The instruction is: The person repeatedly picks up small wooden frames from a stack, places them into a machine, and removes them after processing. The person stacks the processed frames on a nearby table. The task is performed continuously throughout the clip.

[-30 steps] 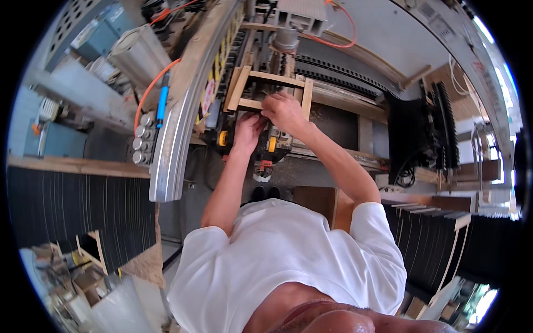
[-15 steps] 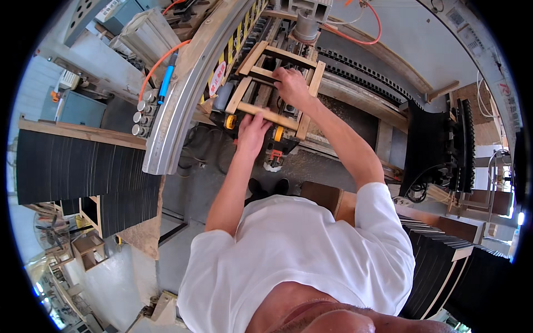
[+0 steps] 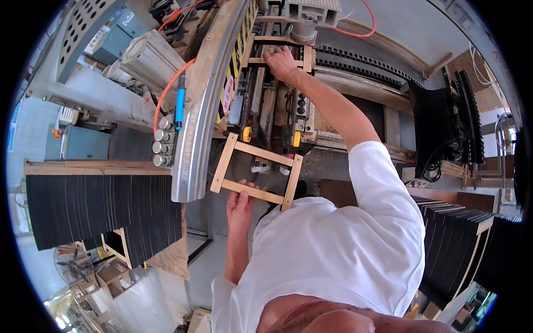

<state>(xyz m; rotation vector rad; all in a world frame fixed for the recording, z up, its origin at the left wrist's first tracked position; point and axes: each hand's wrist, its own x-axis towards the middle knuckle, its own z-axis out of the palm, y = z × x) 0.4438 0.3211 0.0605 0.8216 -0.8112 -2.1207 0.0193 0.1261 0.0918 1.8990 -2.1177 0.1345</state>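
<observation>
My left hand is closed on the near bar of a small rectangular wooden frame, which hangs in front of the machine, close to my shirt. Its far side has a pale face, and the right end bar is dark on its inner edge. Further away, a second wooden frame lies on the machine's rails, below a grey cylindrical head. My right hand reaches over to its near bar with curled fingers closed on it; the fingertips are partly hidden.
Two yellow rollers sit at the machine's front end. A long metal beam carries round knobs and a blue pen-like tool. Stacks of black panels stand at left, more at lower right. An orange hose loops by the beam.
The nearer frame has come off the machine toward my body in my left hand. My right hand has moved forward with the other frame, deeper under the machine head.
</observation>
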